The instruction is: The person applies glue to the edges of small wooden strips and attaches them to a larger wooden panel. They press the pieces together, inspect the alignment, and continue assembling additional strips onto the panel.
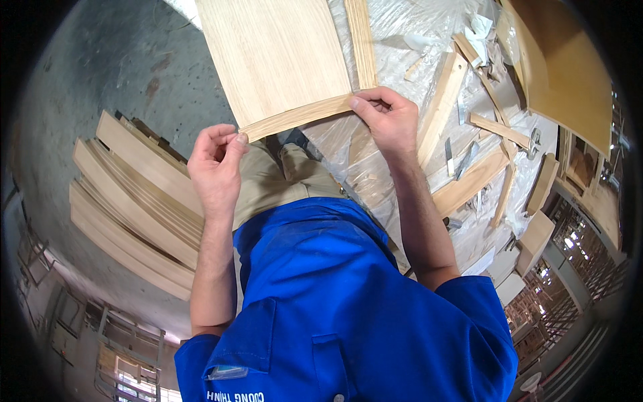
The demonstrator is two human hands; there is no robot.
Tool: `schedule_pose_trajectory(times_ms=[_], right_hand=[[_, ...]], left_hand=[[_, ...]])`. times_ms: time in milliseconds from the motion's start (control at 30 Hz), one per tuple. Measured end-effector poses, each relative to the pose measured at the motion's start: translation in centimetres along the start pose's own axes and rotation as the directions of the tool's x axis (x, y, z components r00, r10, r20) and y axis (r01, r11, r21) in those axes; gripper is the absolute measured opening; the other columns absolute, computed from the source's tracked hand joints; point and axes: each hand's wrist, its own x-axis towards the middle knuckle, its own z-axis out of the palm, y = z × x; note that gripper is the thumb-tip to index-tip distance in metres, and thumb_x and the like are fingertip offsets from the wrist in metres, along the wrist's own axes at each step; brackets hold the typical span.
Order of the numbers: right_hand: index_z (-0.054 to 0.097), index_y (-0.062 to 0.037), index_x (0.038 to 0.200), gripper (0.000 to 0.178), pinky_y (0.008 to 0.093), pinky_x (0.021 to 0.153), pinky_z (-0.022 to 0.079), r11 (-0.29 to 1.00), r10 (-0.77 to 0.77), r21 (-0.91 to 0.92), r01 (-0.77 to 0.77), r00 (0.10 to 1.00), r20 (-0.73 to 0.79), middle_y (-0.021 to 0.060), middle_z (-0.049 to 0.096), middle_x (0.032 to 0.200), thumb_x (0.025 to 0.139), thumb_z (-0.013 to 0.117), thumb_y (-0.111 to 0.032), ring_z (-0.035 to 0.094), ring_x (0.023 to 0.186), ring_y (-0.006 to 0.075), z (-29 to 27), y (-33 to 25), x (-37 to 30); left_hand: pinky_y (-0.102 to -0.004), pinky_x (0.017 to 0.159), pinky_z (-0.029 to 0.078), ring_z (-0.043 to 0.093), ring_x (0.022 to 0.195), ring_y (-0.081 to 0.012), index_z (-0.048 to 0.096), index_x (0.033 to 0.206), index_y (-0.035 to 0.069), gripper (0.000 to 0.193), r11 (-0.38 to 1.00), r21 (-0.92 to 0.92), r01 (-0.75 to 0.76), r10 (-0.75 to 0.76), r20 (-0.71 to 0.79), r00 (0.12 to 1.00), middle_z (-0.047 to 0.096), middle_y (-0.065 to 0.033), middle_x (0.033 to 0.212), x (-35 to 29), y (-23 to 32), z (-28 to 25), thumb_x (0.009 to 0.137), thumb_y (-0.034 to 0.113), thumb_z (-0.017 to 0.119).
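Observation:
A wide pale wooden panel (274, 53) extends away from me at the top. Along its near edge runs a narrow wooden strip (295, 118), slightly darker in grain. At the strip's left end my left hand (218, 164) is closed, thumb and fingers pinching the corner. My right hand (392, 124) pinches the opposite end, its thumb on the strip beside the panel's corner and its fingers curled. The strip lies against the panel edge; whether the two are fixed together I cannot tell.
Several long pale boards (134, 201) are stacked on the left over the grey floor (120, 74). To the right, clear plastic sheeting (402, 20) covers a work surface with loose offcuts, a board with a hole (442, 107) and a knife-like tool (449, 158). A yellowish panel (569, 74) stands far right.

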Motion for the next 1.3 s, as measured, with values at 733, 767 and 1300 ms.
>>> schedule_pose_trajectory(times_ms=[733, 767, 1300], right_hand=[[0.082, 0.0004, 0.097, 0.018, 0.0271, 0.072, 0.057, 0.986, 0.017, -0.169, -0.011, 0.999, 0.04, 0.0057, 0.078, 0.082, 0.088, 0.087, -0.013, 0.07, 0.075, 0.0091, -0.4, -1.3, 0.4], [0.082, 0.0007, 0.096, 0.017, 0.0273, 0.072, 0.057, 0.987, 0.034, -0.161, -0.025, 0.998, 0.052, 0.0053, 0.077, 0.082, 0.087, 0.087, -0.013, 0.069, 0.075, 0.0091, -0.4, -1.4, 0.5], [0.075, -0.0002, 0.101, 0.016, 0.0273, 0.065, 0.053, 0.996, -0.083, -0.036, 0.082, 0.996, -0.018, 0.0026, 0.071, 0.084, 0.09, 0.084, -0.006, 0.064, 0.073, 0.01, -0.8, -1.9, 0.6]], left_hand=[[-0.0273, 0.08, 0.06, 0.069, 0.085, -0.0101, 0.069, 0.116, -0.001, 0.018, 1.0, 0.026, 0.007, -0.007, -0.001, 1.0, 0.074, -0.006, 0.095, 0.1, 0.6, 0.1, 0.1, 0.002, 0.077], [-0.0278, 0.08, 0.059, 0.069, 0.085, -0.0108, 0.069, 0.117, -0.001, 0.019, 1.0, 0.026, 0.012, -0.012, 0.003, 1.0, 0.074, -0.006, 0.096, 0.1, 0.5, 0.0, 0.1, 0.003, 0.077], [-0.031, 0.085, 0.058, 0.07, 0.094, -0.0153, 0.069, 0.118, -0.001, 0.018, 0.991, 0.098, -0.092, 0.104, -0.118, 0.988, 0.073, -0.0096, 0.107, -0.7, -0.2, 0.0, 0.102, 0.007, 0.075]])
